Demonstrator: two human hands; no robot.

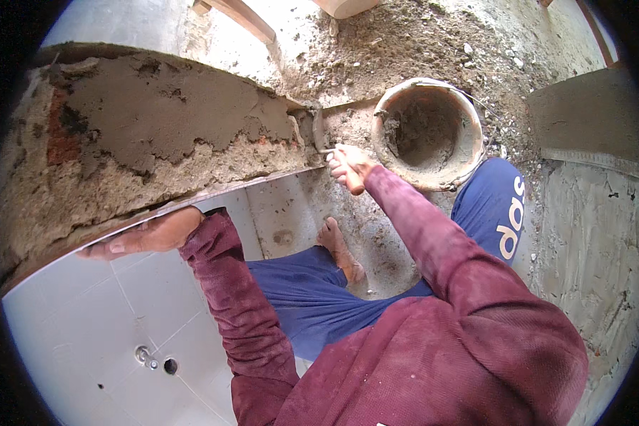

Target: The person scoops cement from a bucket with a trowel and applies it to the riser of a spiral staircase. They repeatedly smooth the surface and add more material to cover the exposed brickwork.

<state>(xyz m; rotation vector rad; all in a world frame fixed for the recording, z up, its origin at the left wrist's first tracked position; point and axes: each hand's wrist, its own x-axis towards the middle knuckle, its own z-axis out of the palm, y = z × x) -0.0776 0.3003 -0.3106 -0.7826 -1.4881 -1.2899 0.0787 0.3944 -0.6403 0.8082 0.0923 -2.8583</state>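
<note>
My right hand (348, 165) is wrapped round the wooden handle of a trowel (354, 184). Its narrow blade (318, 129) stands on edge at the right end of a low wall (170, 106), which has grey mortar spread over its top. Against the white tiled side of this wall, just under its near edge, my left hand (149, 233) lies with fingers stretched out flat, holding nothing. A round, mortar-crusted bucket (476, 145) sits right of the trowel, with wet grey mortar (424, 131) inside.
Rubble and sand (376, 50) cover the ground beyond the bucket. A pipe fitting (146, 357) juts from the white tiles (99, 312) beside a round hole. My bare foot (341, 252) rests on the dusty floor. At the right stands a rough plastered wall (593, 234).
</note>
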